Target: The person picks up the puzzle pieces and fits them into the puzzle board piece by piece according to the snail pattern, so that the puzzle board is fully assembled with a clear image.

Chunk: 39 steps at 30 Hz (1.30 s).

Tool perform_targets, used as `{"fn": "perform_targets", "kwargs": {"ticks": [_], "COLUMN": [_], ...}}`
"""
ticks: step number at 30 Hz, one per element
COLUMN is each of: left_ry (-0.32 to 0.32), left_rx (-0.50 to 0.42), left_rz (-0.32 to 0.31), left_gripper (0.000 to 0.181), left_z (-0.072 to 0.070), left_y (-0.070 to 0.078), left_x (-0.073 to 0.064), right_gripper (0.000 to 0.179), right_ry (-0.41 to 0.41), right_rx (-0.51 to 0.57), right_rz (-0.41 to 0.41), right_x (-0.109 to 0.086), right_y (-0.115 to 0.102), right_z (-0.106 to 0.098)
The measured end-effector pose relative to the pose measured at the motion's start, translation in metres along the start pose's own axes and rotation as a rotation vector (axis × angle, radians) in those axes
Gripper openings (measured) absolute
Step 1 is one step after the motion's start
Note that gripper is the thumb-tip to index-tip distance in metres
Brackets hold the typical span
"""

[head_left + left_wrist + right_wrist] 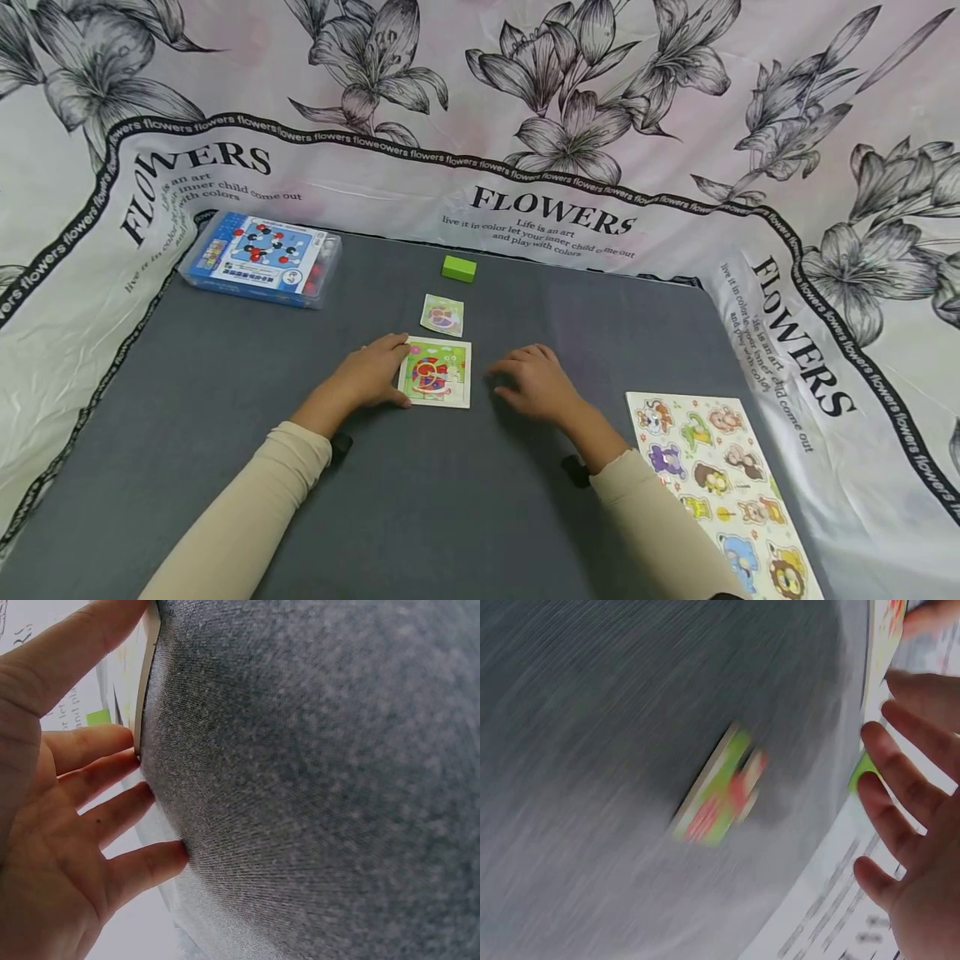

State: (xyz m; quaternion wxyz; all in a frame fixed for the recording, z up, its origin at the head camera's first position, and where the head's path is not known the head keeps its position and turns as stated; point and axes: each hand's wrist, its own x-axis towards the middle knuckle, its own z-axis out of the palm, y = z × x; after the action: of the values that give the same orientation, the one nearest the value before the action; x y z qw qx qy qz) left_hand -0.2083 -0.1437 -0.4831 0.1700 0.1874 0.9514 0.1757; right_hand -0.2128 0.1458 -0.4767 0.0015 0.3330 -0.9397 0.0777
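A small square picture puzzle [435, 377] with a red and green picture lies flat mid-table. My left hand [369, 372] holds it at the left side, thumb at the lower corner and index finger at the upper one; in the left wrist view that hand's fingers [120, 817] are spread, some touching the cloth. To the right of the puzzle, my right hand [534, 383] is held apart from it, fingers loosely bent with nothing between them. A loose green and red puzzle piece [718, 791], blurred, shows near that hand in the right wrist view; the head view hides it.
Just behind the puzzle lies a small picture card [442, 316], with a green block [458, 268] farther back. A blue boxed molecule kit [258, 258] sits at the back left. An animal sticker-style board [720, 483] lies at the right, beside the right forearm.
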Motion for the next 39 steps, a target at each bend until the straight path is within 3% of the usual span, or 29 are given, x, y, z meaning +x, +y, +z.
{"fn": "perform_targets", "kwargs": {"ticks": [9,17,29,39], "left_ry": [0.012,0.012,0.002,-0.006], "left_rx": [-0.007,-0.004,0.017,0.004], "left_rz": [0.015,0.018,0.025,0.012], "left_gripper": [0.088,0.088,0.087,0.089], "left_z": [0.0,-0.002,-0.002,-0.003], "left_y": [0.002,0.0,0.002,0.003], "left_x": [0.0,-0.003,0.001,-0.001], "right_gripper": [0.04,0.036,0.032,0.026], "right_ry": [-0.067,-0.047,-0.006,0.033], "right_rx": [0.0,0.022,0.028,0.061], "right_rz": [0.086,0.024,-0.021,-0.11], "right_x": [-0.053,-0.064,-0.059,-0.013], "right_y": [0.043,0.053,0.047,-0.001], "right_z": [-0.004,0.001,-0.001,0.0]}}
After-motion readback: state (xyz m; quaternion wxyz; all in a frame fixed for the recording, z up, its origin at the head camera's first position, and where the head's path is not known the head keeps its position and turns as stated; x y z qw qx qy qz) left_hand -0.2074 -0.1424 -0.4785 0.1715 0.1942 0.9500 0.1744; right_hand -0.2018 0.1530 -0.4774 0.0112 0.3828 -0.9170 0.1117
